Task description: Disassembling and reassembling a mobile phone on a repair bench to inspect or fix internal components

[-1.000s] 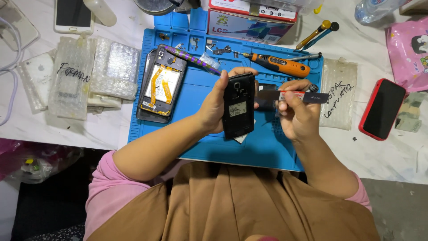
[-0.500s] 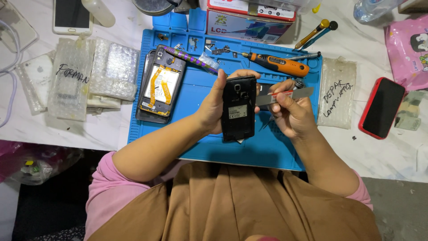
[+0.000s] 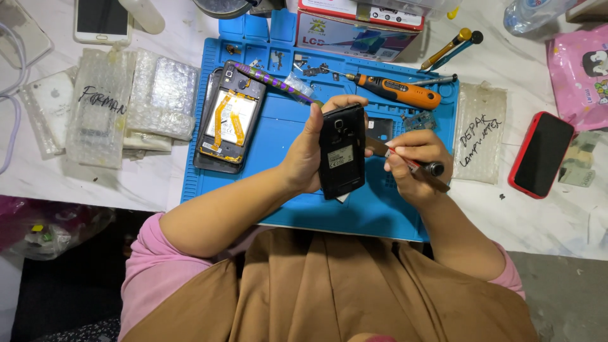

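Note:
My left hand (image 3: pixel 305 152) grips a black phone (image 3: pixel 342 152) upright above the blue work mat (image 3: pixel 278 136), its back cover towards me. My right hand (image 3: pixel 415 163) holds a thin pry tool (image 3: pixel 405 161) with a flat metal blade. The blade tip touches the phone's right edge. An opened phone (image 3: pixel 229 117) with orange flex cables lies on the mat to the left of my hands.
An orange screwdriver (image 3: pixel 396 90) and small parts lie at the mat's top. Bubble-wrap bags (image 3: pixel 126 104) sit left, another bag (image 3: pixel 480 130) and a red-cased phone (image 3: pixel 541 154) right. Boxes (image 3: pixel 354 28) stand behind. A pink pouch (image 3: pixel 579 63) is far right.
My right hand has shifted slightly towards the phone, bringing the tool's blade against its right edge. The left hand keeps the phone in nearly the same place.

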